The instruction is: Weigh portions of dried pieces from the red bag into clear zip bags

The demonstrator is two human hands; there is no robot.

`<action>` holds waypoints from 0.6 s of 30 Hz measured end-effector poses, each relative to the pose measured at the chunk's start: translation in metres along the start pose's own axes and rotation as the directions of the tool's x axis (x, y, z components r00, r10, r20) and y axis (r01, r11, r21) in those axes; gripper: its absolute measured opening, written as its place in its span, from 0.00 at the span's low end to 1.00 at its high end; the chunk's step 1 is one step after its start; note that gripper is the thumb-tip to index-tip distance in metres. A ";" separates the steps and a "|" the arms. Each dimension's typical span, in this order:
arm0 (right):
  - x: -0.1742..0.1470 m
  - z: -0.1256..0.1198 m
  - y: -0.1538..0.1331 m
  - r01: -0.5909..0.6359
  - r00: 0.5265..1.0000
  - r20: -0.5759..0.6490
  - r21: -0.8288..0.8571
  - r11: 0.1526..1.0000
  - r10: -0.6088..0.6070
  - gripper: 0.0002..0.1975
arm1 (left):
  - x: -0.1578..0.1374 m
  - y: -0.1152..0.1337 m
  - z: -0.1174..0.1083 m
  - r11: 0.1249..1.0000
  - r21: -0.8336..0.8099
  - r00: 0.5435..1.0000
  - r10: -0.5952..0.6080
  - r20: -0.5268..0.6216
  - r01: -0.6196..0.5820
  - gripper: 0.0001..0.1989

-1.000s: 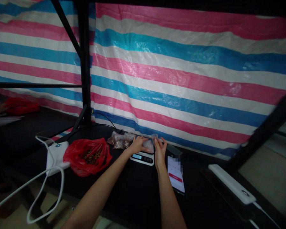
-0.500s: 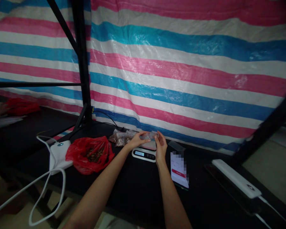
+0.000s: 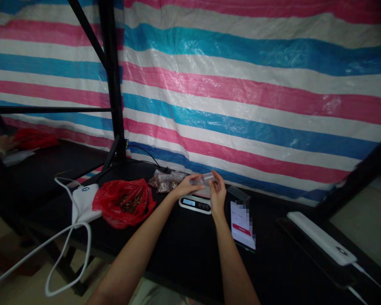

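Observation:
Both my hands hold a small clear plastic bag (image 3: pixel 206 178) just above a white digital scale (image 3: pixel 195 205) with a lit display. My left hand (image 3: pixel 189 186) pinches the bag's left side. On its right side, the fingers of my right hand (image 3: pixel 218 188) are closed on the plastic. What the bag contains, if anything, I cannot make out. Several filled clear bags (image 3: pixel 167 181) lie behind and left of the scale. A red plastic bag (image 3: pixel 123 203), its mouth open, holds small brown pieces to the left of my left forearm.
A phone (image 3: pixel 241 226) with a lit screen lies right of the scale, below a flat clear bag (image 3: pixel 238 193). White power banks with cables (image 3: pixel 322 238) (image 3: pixel 84 203) lie at both sides. Black posts (image 3: pixel 111 76) and a striped sheet stand behind. At far left is another person's hand (image 3: pixel 1 143).
The view has shifted slightly, so the table items appear a little further right. The clear bag between my hands is turned a little differently; both hands still hold it.

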State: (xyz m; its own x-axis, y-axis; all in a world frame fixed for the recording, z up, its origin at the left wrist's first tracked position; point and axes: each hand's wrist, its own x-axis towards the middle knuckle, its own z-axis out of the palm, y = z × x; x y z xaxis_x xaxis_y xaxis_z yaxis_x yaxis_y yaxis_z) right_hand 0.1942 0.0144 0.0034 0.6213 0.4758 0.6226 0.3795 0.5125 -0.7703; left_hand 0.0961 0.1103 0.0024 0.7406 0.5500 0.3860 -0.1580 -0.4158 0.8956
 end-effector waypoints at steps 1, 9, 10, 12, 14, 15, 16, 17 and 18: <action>0.000 0.000 0.000 0.009 1.000 -0.003 -0.005 1.000 -0.009 0.23 | 0.000 0.000 -0.001 1.000 0.009 1.000 0.012 0.001 -0.012 0.25; 0.003 -0.004 -0.002 0.014 0.986 -0.167 0.013 1.000 -0.011 0.28 | 0.003 -0.015 0.011 0.900 0.435 0.986 0.098 -0.132 -0.031 0.26; 0.004 -0.004 -0.001 0.010 0.984 -0.176 0.006 1.000 -0.009 0.26 | 0.004 -0.017 0.013 0.867 0.498 0.990 0.087 -0.115 -0.019 0.28; 0.004 -0.004 0.002 -0.001 0.983 -0.183 -0.001 1.000 0.000 0.22 | 0.003 -0.016 0.015 0.818 0.575 0.995 0.072 -0.067 -0.020 0.36; 0.003 -0.004 0.004 -0.023 0.984 -0.178 0.011 1.000 0.025 0.22 | -0.001 -0.006 0.010 0.805 0.592 0.995 0.080 -0.050 -0.035 0.43; 0.003 -0.003 0.005 -0.037 0.984 -0.174 0.023 0.999 0.040 0.22 | -0.007 0.003 0.005 0.807 0.589 0.993 0.098 -0.068 -0.039 0.44; 0.002 -0.002 0.005 -0.050 0.983 -0.173 0.038 0.998 0.056 0.22 | -0.015 0.014 -0.001 0.811 0.583 0.987 0.125 -0.098 -0.044 0.42; 0.000 0.000 0.004 -0.061 0.982 -0.175 0.055 0.997 0.070 0.22 | -0.026 0.026 -0.008 0.814 0.579 0.978 0.159 -0.138 -0.051 0.38; -0.002 0.003 0.004 -0.070 0.981 -0.174 0.073 0.995 0.082 0.22 | -0.041 0.039 -0.016 0.817 0.574 0.961 0.200 -0.193 -0.055 0.32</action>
State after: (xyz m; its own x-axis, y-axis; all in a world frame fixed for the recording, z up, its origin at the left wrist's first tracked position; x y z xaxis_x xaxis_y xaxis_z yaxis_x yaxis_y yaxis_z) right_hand 0.1925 0.0176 0.0001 0.7600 0.3848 0.5237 0.2837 0.5286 -0.8001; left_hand 0.0489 0.0829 0.0252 0.5538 0.5849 0.5926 0.2057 -0.7857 0.5834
